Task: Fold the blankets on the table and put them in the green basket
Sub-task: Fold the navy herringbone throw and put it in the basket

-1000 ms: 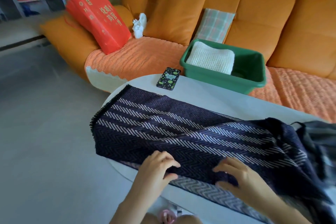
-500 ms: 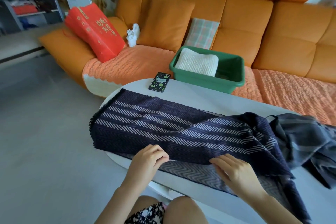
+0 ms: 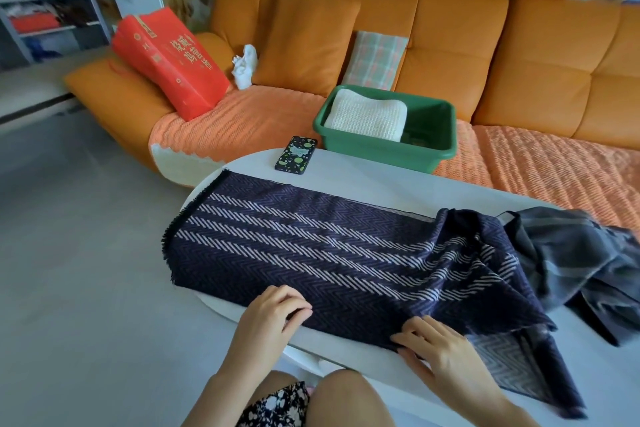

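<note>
A dark navy blanket [image 3: 311, 253] with pale herringbone stripes lies folded lengthwise across the white oval table [image 3: 363, 180]. My left hand [image 3: 273, 315] pinches its near edge with curled fingers. My right hand [image 3: 436, 350] rests on the same edge further right, fingers bent onto the cloth. The blanket's right end is bunched and hangs over the table's near side. A grey checked blanket [image 3: 575, 260] lies crumpled at the right. The green basket [image 3: 433, 149] stands on the sofa behind the table and holds a folded cream blanket [image 3: 367, 114].
A phone [image 3: 296, 155] in a dark spotted case lies on the table's far edge. The orange sofa [image 3: 450, 45] carries a red bag [image 3: 169, 59], a white figure [image 3: 245, 66], cushions and a plaid pillow [image 3: 375, 59]. Grey floor spreads to the left. My knees are under the table.
The top layer's near edge now lies closer to me, covering the pale underside it showed before. Both hands followed that edge. The view has shifted right.
</note>
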`<state>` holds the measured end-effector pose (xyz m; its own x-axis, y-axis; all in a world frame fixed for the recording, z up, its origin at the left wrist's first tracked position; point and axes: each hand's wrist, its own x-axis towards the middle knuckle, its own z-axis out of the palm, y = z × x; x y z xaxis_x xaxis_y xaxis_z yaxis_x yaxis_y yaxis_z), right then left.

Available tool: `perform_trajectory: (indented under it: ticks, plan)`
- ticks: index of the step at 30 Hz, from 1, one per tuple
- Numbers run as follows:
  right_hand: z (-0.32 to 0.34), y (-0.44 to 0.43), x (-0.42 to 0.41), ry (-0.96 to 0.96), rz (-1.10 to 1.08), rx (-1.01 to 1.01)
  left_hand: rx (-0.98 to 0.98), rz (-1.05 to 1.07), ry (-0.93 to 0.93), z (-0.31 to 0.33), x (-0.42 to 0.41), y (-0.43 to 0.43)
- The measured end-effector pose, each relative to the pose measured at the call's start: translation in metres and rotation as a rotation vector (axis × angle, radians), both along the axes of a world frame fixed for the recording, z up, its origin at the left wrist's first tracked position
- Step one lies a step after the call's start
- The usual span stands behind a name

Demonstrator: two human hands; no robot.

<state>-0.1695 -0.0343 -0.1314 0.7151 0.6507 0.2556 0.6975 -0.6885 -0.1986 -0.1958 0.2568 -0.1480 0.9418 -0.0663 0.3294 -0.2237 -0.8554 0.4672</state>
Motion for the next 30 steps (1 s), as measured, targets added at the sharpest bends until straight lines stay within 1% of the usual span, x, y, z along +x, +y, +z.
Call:
perform_trajectory:
  ticks: [2, 5, 8, 11, 13, 16, 19, 23, 25, 27, 29, 30]
  plan:
    - [0.008, 0.002, 0.001, 0.045, -0.002, 0.01, 0.005, 0.025, -0.032, 0.001, 0.006, -0.002]
    - [0.019, 0.01, 0.024, 0.094, -0.045, 0.151, 0.025, 0.085, -0.037, 0.001, 0.024, -0.006]
    - [0.032, 0.023, 0.08, 0.15, -0.199, 0.203, 0.101, 0.077, 0.109, 0.006, 0.046, -0.019]
    - [0.04, 0.042, 0.143, 0.29, -0.33, 0.189, 0.14, 0.043, 0.264, 0.009, 0.071, -0.029]
    - [0.039, 0.053, 0.181, 0.376, -0.392, 0.183, 0.169, 0.035, 0.296, 0.011, 0.089, -0.033]
    - [0.031, 0.056, 0.221, 0.422, -0.486, 0.152, 0.184, 0.031, 0.234, 0.018, 0.122, -0.031]
    - [0.021, 0.048, 0.237, 0.426, -0.551, 0.116, 0.17, 0.057, 0.162, 0.024, 0.159, -0.023]
    - [0.014, 0.037, 0.245, 0.44, -0.543, 0.098, 0.177, 0.017, 0.153, 0.024, 0.201, -0.015]
    - [0.012, 0.035, 0.247, 0.464, -0.503, 0.135, 0.18, -0.008, 0.152, 0.023, 0.217, -0.013]
    - [0.011, 0.033, 0.248, 0.468, -0.511, 0.223, 0.204, -0.023, 0.138, 0.021, 0.231, -0.011]
    - [0.011, 0.032, 0.25, 0.436, -0.544, 0.302, 0.221, -0.015, 0.108, 0.018, 0.243, -0.009]
    - [0.012, 0.031, 0.252, 0.404, -0.554, 0.306, 0.228, -0.01, 0.097, 0.018, 0.248, -0.009]
